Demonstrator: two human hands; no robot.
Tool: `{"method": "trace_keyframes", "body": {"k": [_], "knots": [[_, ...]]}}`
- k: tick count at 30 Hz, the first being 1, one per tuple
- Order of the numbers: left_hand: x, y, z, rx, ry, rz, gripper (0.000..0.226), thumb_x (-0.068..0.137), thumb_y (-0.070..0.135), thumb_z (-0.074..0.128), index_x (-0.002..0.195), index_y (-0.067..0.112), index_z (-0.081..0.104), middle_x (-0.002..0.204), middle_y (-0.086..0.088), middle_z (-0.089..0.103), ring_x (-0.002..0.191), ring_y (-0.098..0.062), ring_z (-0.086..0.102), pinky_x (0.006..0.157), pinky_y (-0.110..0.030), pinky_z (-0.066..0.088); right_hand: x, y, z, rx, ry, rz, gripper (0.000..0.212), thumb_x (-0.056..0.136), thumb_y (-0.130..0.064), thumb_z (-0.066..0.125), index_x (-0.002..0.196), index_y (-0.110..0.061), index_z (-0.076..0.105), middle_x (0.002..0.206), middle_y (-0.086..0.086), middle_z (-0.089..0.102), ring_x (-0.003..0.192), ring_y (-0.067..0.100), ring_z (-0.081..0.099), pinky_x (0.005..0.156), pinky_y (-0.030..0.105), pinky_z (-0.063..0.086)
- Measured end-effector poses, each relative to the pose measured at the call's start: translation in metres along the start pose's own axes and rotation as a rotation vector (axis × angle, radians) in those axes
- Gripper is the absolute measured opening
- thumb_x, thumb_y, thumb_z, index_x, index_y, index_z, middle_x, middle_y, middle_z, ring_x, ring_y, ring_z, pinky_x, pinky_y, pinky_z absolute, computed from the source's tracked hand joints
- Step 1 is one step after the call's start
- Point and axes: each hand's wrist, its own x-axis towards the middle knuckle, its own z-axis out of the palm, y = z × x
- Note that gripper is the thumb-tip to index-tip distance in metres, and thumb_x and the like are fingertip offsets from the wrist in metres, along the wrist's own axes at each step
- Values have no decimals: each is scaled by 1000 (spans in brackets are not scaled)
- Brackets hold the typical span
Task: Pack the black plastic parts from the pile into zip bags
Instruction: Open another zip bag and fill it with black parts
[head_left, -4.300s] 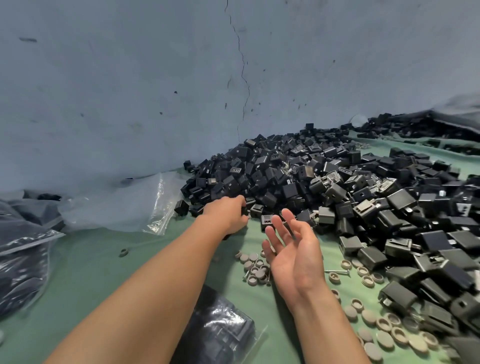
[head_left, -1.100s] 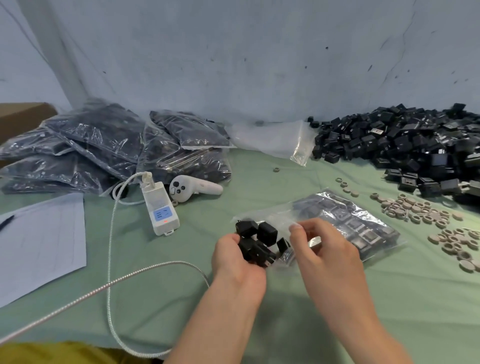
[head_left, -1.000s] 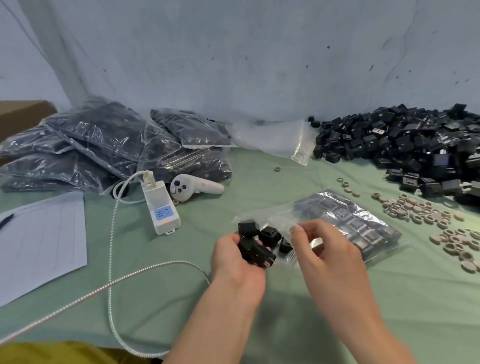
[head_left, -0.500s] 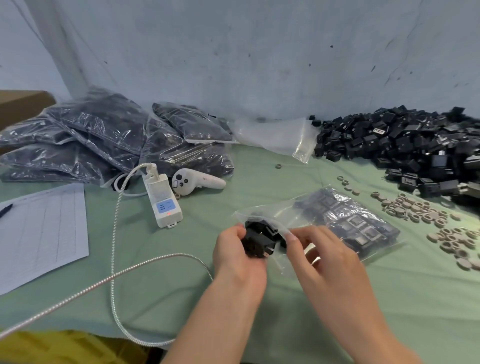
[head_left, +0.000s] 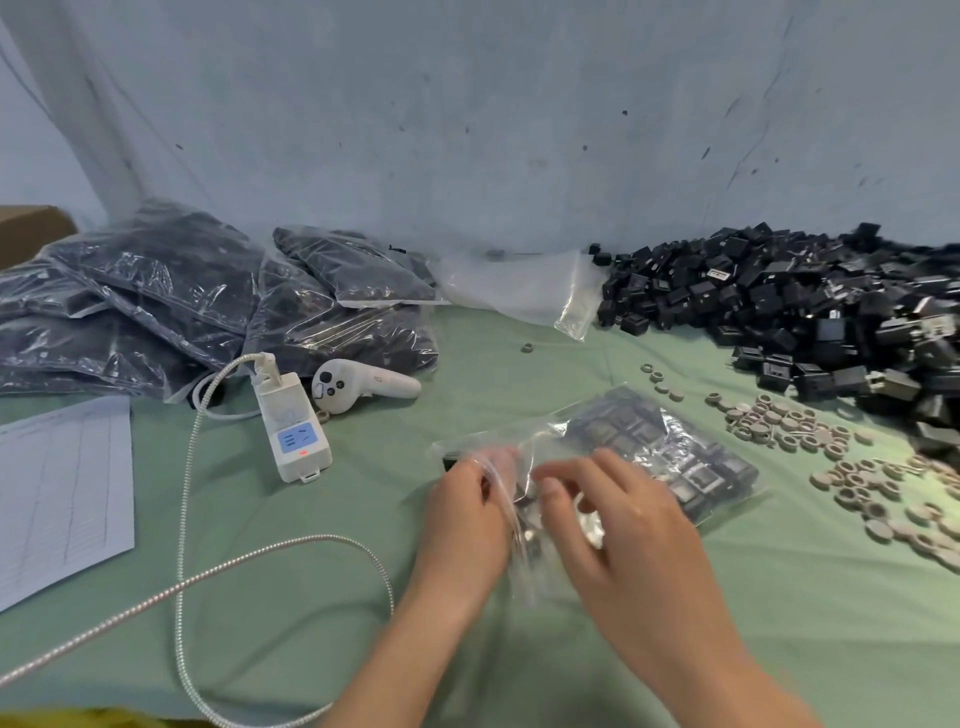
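So, both hands were busy at the mouth of one zip bag (head_left: 649, 431) lying on the green cloth (head_left: 291, 613). The right hand (head_left: 623, 535) had its thumb and curled fingers pinching the bag's near lip, clamped on the plastic. The left hand (head_left: 465, 514) was right beside it, fingers curled and tucked under the film at the opening. Motion blur was pretty bad there, so I honestly couldn't tell whether it was gripping any parts or just the plastic. Something dark showed between the two hands, too smeared to call.

The far half of that bag, stretching away from the right hand's fingertips, was already packed with black plastic parts (head_left: 696, 473) lying flat. The pile (head_left: 810, 312) of loose ones sat well beyond and to the right of the right hand, up against the wall (head_left: 519, 130). Between the pile and the bag was a scatter of small grey round caps (head_left: 789, 426).

Out beyond the left hand sat a white power strip (head_left: 293, 431) and a white controller (head_left: 363, 384), with a braided cable (head_left: 182, 519) looping from the strip round toward the left forearm. Further off to the left was a heap of filled bags (head_left: 171, 296), and some empty clear bags (head_left: 519, 283) lay straight out past the grip. A printed sheet (head_left: 57, 493) lay far left of the left hand.
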Motion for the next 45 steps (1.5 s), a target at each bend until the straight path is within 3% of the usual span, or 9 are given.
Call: {"method": "trace_keyframes", "body": {"k": [8,14,20,27,30,35,38,42,45], "knots": [[10,-10,-16,418,18,395,42,90,-4,54,112,28,70,110,13,64,104,-2,56,91,-3,35,22,67,-20,95,41,307,20,94,-21,51,102,-26,69,100,-16,61,92,17,60,85,48,51],[20,-20,-18,502,-213,273,24,101,14,44,106,29,63,101,7,62,94,-13,61,86,-37,50,33,90,-15,-3,-14,356,26,92,-31,46,107,-29,68,104,-13,56,99,16,51,94,46,43],[36,-20,-14,563,-368,212,27,104,42,36,120,40,57,112,18,62,108,-5,58,99,-31,46,46,104,-5,-66,-127,331,28,96,-34,43,111,-32,67,111,-15,54,104,8,43,94,33,37],[65,-18,6,814,-427,174,27,102,32,45,123,30,62,116,0,63,109,-20,61,95,-36,48,71,120,4,-107,-268,263,29,99,-35,42,119,-39,63,125,-19,53,119,7,43,106,33,34],[65,-17,10,936,-355,315,50,95,47,20,128,36,56,122,8,56,109,-11,52,92,-22,37,80,127,7,-90,-271,266,29,98,-34,41,117,-40,63,124,-19,53,120,8,44,109,34,32],[58,-13,17,681,-254,416,37,84,62,35,112,45,52,98,26,57,87,6,40,85,-6,31,90,141,9,-96,-302,263,27,99,-35,44,118,-39,63,120,-22,51,121,7,44,110,34,32],[55,-14,33,511,-221,289,15,80,52,45,93,45,51,77,20,60,77,-1,54,77,-22,44,91,147,9,-106,-343,256,28,100,-36,44,121,-38,63,123,-22,51,122,6,44,109,32,32],[59,-13,44,344,-177,109,19,91,38,57,98,56,55,91,12,67,80,-1,63,80,-20,50,87,148,6,-111,-402,229,30,100,-39,43,124,-43,61,133,-24,49,124,3,43,110,27,29],[59,-10,36,406,-168,184,5,93,38,56,94,41,59,90,16,64,83,3,60,74,-7,40,85,149,4,-109,-441,225,33,100,-42,42,129,-46,57,140,-25,46,130,2,40,111,23,23]]}}
